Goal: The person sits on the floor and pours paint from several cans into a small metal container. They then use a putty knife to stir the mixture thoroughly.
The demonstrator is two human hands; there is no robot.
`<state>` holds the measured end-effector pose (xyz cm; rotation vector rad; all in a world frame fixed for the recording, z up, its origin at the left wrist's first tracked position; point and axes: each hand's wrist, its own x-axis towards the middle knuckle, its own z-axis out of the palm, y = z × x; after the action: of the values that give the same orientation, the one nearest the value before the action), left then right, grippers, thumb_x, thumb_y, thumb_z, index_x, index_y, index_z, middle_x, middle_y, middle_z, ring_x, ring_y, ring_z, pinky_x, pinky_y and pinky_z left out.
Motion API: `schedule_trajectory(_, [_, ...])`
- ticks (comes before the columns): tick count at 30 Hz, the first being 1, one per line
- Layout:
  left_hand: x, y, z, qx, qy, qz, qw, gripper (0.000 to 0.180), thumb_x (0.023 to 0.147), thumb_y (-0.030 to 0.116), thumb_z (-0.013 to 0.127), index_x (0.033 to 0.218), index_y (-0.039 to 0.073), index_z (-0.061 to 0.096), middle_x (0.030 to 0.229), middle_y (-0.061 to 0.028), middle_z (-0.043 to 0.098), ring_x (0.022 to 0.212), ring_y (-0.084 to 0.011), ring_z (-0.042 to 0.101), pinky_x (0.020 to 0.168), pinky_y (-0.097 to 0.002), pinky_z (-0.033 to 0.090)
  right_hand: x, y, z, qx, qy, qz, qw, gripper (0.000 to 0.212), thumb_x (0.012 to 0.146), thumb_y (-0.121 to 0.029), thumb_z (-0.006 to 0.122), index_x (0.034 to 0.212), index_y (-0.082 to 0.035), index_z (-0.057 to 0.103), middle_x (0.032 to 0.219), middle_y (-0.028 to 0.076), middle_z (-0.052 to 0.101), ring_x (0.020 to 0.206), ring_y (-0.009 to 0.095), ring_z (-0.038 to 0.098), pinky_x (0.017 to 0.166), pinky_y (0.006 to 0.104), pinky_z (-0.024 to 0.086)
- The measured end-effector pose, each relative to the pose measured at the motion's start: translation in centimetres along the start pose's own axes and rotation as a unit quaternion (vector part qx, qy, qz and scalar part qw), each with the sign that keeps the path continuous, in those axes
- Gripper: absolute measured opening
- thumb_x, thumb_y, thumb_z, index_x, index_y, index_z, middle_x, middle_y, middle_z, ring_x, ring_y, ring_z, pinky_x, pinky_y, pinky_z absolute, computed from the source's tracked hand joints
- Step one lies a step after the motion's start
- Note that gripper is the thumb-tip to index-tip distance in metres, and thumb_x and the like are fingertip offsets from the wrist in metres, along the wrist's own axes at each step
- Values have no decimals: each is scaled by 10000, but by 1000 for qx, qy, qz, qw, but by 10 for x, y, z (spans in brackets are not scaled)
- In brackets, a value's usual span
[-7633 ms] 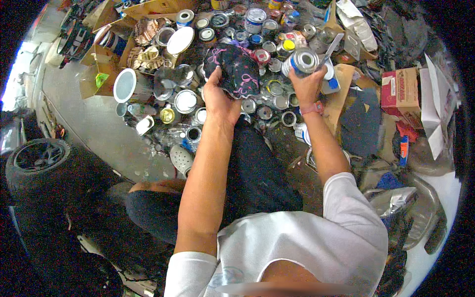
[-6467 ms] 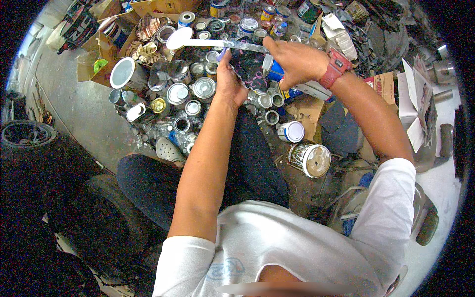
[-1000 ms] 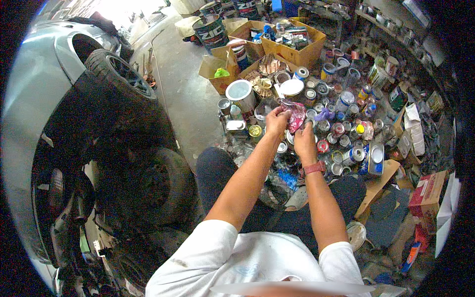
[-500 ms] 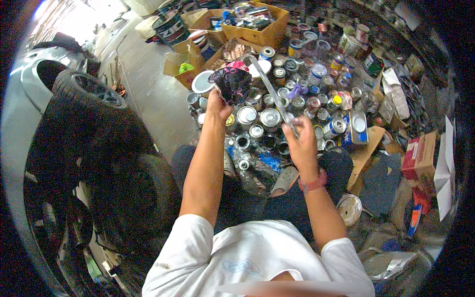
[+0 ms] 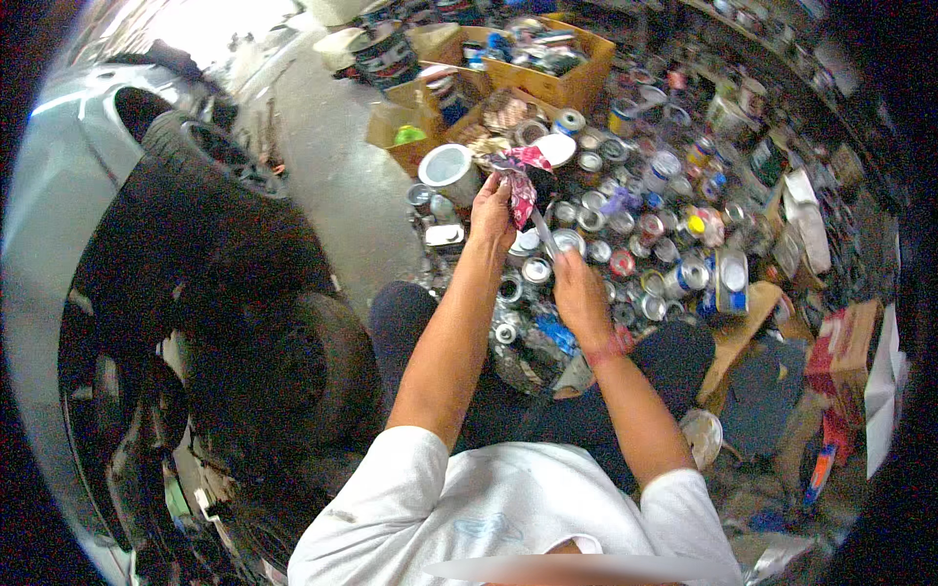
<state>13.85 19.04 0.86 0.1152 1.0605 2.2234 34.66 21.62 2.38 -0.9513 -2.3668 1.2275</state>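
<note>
My left hand (image 5: 494, 210) grips a black and pink patterned cloth (image 5: 523, 186) above the cluster of cans. In my right hand (image 5: 580, 293) is the lower end of a narrow, flat grey metal bar (image 5: 542, 230). The bar's upper part goes behind or into the cloth, so its far end is hidden. Whether the cloth wraps fully round the bar, I cannot tell. Below and beyond both hands stand many paint cans, among them a can with a silvery lid (image 5: 569, 241) close to the right hand.
A white tub (image 5: 448, 168) stands beyond my left hand. Farther off are cardboard boxes (image 5: 591, 83) with assorted items. A car wheel (image 5: 210, 151) and grey car body (image 5: 59, 146) line the left. A red and brown carton (image 5: 842, 352) sits at right.
The bar's upper end, bare before, has come down into or behind the cloth. My hands are closer together, and the cloth appears more bunched. The whole view has shifted somewhat.
</note>
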Motion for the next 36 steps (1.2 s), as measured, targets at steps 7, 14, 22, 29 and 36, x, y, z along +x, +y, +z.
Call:
schedule_trajectory(7, [-18,-30,8,154,-76,-54,984,86,962,54,621,1037,65,660,855,-11,674,690,-117,611,576,-296,506,38,-1,-3,18,117,-61,991,293,1040,-256,493,1027,13,608,1054,325,663,1000,520,628,806,590,494])
schedule_trajectory(14, [16,-16,-30,88,31,24,995,205,992,56,581,1189,56,634,963,-70,704,768,-171,675,671,-326,564,18,18,12,56,20,-85,995,234,1025,-214,512,964,-10,611,891,302,666,881,531,637,724,602,486])
schedule_trajectory(22, [14,-31,-57,147,80,-62,984,218,1010,128,579,1209,51,624,966,-69,700,791,-186,679,700,-331,567,-7,34,34,70,35,-94,992,251,1044,-253,511,989,-12,554,846,279,651,838,529,606,676,562,471])
schedule_trajectory(29, [25,-15,-76,3,-4,-22,1000,252,1052,171,525,1236,36,630,1156,-123,709,1041,-271,699,918,-434,584,-59,24,-24,79,46,31,995,301,1052,-284,534,1022,-25,684,806,176,709,762,375,704,679,448,515])
schedule_trajectory(36, [-7,-9,-36,-104,-147,-148,972,362,997,391,596,1206,109,684,1204,-86,724,1081,-289,695,970,-483,566,0,21,-26,73,111,-3,991,292,1051,-276,521,1041,-9,640,947,235,701,906,450,674,766,510,507])
